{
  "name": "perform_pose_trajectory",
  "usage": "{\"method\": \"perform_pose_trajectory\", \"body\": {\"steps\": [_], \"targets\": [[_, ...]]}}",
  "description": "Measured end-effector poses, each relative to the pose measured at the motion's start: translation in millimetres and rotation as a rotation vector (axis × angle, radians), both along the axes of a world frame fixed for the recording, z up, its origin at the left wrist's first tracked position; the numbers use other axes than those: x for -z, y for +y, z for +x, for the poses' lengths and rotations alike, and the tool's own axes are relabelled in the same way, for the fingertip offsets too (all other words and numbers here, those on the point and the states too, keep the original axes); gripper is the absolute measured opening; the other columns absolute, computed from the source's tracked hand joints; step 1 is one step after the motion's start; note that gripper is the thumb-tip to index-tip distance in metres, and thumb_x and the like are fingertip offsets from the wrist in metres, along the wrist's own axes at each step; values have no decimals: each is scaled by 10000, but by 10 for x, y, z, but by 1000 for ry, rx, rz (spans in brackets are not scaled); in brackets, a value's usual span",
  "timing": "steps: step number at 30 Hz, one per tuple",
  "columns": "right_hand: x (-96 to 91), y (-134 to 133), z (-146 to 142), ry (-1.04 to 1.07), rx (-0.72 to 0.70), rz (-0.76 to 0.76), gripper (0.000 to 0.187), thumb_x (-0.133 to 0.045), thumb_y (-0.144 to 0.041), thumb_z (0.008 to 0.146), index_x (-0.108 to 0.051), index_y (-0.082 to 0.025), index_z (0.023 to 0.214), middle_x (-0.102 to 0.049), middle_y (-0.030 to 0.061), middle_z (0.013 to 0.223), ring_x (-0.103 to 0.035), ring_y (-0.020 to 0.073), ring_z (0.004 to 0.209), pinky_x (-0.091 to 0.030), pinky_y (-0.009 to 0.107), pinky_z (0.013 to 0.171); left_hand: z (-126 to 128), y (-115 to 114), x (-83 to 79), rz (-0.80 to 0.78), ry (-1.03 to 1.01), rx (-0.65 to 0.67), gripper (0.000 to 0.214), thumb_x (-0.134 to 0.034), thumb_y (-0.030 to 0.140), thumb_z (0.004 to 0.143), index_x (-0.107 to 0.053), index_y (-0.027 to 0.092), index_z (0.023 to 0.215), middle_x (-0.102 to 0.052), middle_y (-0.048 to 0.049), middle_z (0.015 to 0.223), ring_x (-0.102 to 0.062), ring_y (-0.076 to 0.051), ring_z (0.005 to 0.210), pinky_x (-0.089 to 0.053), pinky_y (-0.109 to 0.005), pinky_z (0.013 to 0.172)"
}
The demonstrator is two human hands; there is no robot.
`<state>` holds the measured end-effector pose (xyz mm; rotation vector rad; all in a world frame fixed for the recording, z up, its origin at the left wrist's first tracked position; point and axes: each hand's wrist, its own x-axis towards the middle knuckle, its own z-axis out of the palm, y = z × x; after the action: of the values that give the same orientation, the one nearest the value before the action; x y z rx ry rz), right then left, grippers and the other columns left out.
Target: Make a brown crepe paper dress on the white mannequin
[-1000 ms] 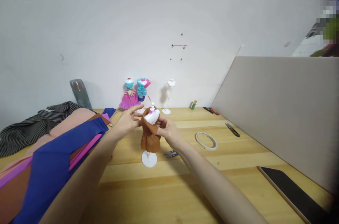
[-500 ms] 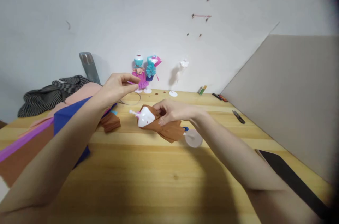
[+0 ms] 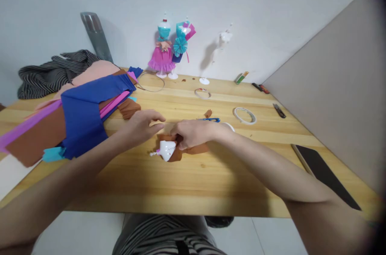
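Note:
A small white doll mannequin [image 3: 167, 150] lies on its side low over the wooden table, its neck end to the left. Brown crepe paper [image 3: 196, 149] wraps it like a dress. My right hand [image 3: 193, 132] is closed around the wrapped body from above, fingers bent at the waist; its round white base [image 3: 228, 126] shows partly behind my wrist. Just to the left, my left hand [image 3: 146, 123] hovers with thumb and fingers apart and nothing visible between them. A blue pen [image 3: 212, 119] and a brown paper scrap [image 3: 208, 113] lie beyond my right hand.
Blue crepe paper [image 3: 84, 118] and other coloured sheets pile up at left, beside a striped cloth [image 3: 57, 70] and a bottle [image 3: 96, 36]. Two dressed mannequins [image 3: 163, 54] and a bare one [image 3: 225, 40] stand by the wall. Rightward are a tape roll [image 3: 245, 115], cutter [image 3: 279, 110] and dark tablet-like slab [image 3: 325, 174].
The view has tilted downward, bringing the table's front edge into sight. My left hand has come down beside the mannequin. My right hand still grips the brown-wrapped body, now nearer the tabletop.

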<state>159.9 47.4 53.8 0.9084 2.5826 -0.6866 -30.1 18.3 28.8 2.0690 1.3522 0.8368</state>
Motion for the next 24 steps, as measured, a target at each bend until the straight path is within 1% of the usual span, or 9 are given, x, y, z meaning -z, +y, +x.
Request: {"method": "perform_pose_trajectory", "body": {"steps": [3,6,9,11,13,17,20,22,24], "targets": [[27,-86,47,22,58,93,152,-651,-224,704,-704,-180,840,-678,52,738,-566,161,582,-340,259,495,-2,23,160,-65,23,-33,198,-604,268,723,-728,158,831,-713,-60,779,-615,-187,673,-443,-278,629],[106,-176,106,148,53,185,263,-625,-175,711,-673,-185,970,-688,81,897,-616,207,733,-403,278,571,-5,42,277,-73,37,-27,182,-597,274,715,-729,157,764,-690,-24,681,-568,-150,606,-392,-240,568],[194,-271,164,281,50,261,426,-591,-85,701,-610,-175,1117,-662,103,1028,-613,246,914,-463,324,723,4,46,334,-116,51,40,211,-561,278,727,-720,148,675,-633,14,568,-514,-115,551,-325,-217,521],[240,-334,204,338,38,304,501,-573,-41,695,-573,-168,1180,-639,116,1100,-582,267,1021,-466,371,826,25,45,352,-174,65,88,241,-539,280,739,-730,146,679,-615,22,543,-483,-104,521,-294,-218,499],[274,-395,247,385,7,322,548,-563,-15,697,-545,-161,1225,-610,125,1180,-546,280,1103,-449,411,904,57,47,371,-215,66,106,231,-544,264,733,-740,149,695,-610,21,532,-469,-104,504,-283,-224,485],[337,-484,332,459,-16,346,605,-589,-37,721,-490,-155,1306,-565,148,1255,-508,299,1162,-432,469,940,118,67,434,-225,46,102,162,-578,202,698,-727,152,655,-601,21,514,-482,-105,496,-305,-224,492],[405,-506,378,521,-19,416,556,-614,-93,747,-506,-172,1286,-571,151,1242,-492,315,1183,-411,512,952,121,78,482,-162,-36,53,164,-584,213,708,-736,165,747,-666,7,645,-544,-126,573,-369,-223,540],[459,-506,398,555,-31,467,459,-615,-133,772,-544,-173,1224,-589,143,1216,-474,321,1209,-397,519,965,97,67,478,-104,-87,-6,198,-585,239,719,-728,166,837,-687,-15,759,-569,-140,633,-408,-232,578],[509,-507,415,586,-45,503,342,-593,-163,809,-575,-177,1150,-603,133,1203,-464,310,1231,-386,511,978,60,37,436,-67,-110,-40,215,-588,257,723,-711,158,869,-677,-35,807,-575,-142,661,-427,-239,592]]}}
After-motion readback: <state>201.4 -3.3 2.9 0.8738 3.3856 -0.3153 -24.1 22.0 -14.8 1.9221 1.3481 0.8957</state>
